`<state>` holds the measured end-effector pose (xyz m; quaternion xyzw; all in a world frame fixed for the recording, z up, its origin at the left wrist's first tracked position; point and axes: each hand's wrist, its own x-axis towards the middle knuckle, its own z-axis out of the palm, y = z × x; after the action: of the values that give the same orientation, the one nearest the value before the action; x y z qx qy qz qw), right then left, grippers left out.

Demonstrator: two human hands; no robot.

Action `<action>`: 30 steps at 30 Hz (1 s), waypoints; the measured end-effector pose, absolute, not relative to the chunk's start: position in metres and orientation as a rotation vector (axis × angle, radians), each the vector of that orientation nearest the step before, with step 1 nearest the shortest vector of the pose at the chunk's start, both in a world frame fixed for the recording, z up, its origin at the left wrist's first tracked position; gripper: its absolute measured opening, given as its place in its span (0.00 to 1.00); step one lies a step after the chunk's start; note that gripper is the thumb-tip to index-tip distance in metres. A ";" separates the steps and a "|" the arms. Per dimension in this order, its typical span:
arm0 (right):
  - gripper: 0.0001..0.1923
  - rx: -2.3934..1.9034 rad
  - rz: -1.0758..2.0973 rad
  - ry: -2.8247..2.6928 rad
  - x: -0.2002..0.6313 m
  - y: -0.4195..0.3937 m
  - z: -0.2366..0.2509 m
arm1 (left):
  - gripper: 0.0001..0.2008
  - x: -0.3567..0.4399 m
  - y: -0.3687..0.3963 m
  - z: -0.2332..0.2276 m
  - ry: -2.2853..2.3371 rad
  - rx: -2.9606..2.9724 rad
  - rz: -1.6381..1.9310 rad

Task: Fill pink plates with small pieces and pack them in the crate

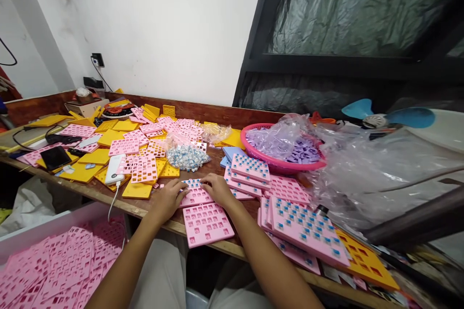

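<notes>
Both hands' fingers bent onto pink tray (195, 193), grip unclear, switch bag (186, 156) behind, basket (279, 164) right

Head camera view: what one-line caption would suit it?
Both hands press on a pink grid tray amid pink and yellow trays.

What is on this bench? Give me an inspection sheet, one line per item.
Surface: wooden bench, largely covered.
Job's things: pink tray under both hands, partly filled with blue-topped pieces; empty pink tray in front of it at the bench edge; bag of pieces behind.
Clutter: pink trays and yellow plates heaped at left; filled trays stacked at right; pink basket of purple parts; plastic sheeting.
Grip: left hand and right hand rest on the tray, fingers down, holding nothing that can be made out.
Cables: white cable from a power bank; black cable at far left.
Surroundings: white wall, dark window, bin of pink trays below.
</notes>
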<state>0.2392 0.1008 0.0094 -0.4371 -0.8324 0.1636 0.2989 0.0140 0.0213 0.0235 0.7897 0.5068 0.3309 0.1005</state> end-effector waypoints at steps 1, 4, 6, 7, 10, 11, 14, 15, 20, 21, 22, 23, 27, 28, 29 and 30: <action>0.08 -1.170 0.430 -2.213 0.239 0.102 0.009 | 0.12 0.018 0.022 0.023 1.512 2.346 0.975; 0.08 -1.178 0.430 -2.221 0.239 0.105 0.008 | 0.12 0.029 0.027 0.023 1.575 2.428 0.928; 0.07 -1.172 0.445 -2.226 0.239 0.106 0.007 | 0.10 0.036 0.032 0.022 1.634 2.511 0.845; 0.07 -1.172 0.452 -2.223 0.240 0.106 0.008 | 0.09 0.038 0.034 0.021 1.665 2.541 0.804; 0.06 -1.182 0.465 -2.202 0.239 0.105 0.008 | 0.08 0.041 0.039 0.014 1.734 2.509 0.790; 0.06 -1.191 0.463 -2.195 0.239 0.104 0.008 | 0.08 0.041 0.040 0.012 1.744 2.466 0.814; 0.05 -1.244 0.385 -2.228 0.237 0.099 0.010 | 0.07 0.036 0.040 0.006 1.739 2.343 0.886; 0.05 -1.263 0.325 -2.265 0.235 0.097 0.011 | 0.07 0.035 0.040 0.006 1.739 2.317 0.902; 0.11 -1.295 -0.060 -2.553 0.224 0.082 0.017 | 0.07 0.032 0.040 0.004 1.768 2.255 0.936; 0.12 -1.290 -0.113 -2.597 0.221 0.079 0.018 | 0.07 0.032 0.039 0.004 1.778 2.252 0.942; 0.12 -1.287 -0.151 -2.628 0.219 0.075 0.019 | 0.07 0.033 0.039 0.003 1.784 2.252 0.950; 0.12 -1.293 -0.171 -2.642 0.217 0.072 0.021 | 0.07 0.033 0.038 0.003 1.781 2.258 0.955; 0.12 -1.365 -0.037 -2.549 0.219 0.077 0.027 | 0.07 0.033 0.035 0.004 1.777 2.283 0.923; 0.13 -1.382 0.041 -2.507 0.221 0.084 0.028 | 0.07 0.033 0.034 0.005 1.795 2.287 0.905; 0.13 -1.401 0.113 -2.456 0.222 0.092 0.030 | 0.08 0.034 0.033 0.006 1.816 2.291 0.887; 0.12 -1.430 0.174 -2.403 0.223 0.103 0.032 | 0.08 0.035 0.032 0.007 1.835 2.297 0.868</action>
<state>0.2233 0.1031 0.0316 -0.5031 -0.8453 0.0611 0.1690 0.0348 0.0320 0.0071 0.7487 0.5982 0.2831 0.0381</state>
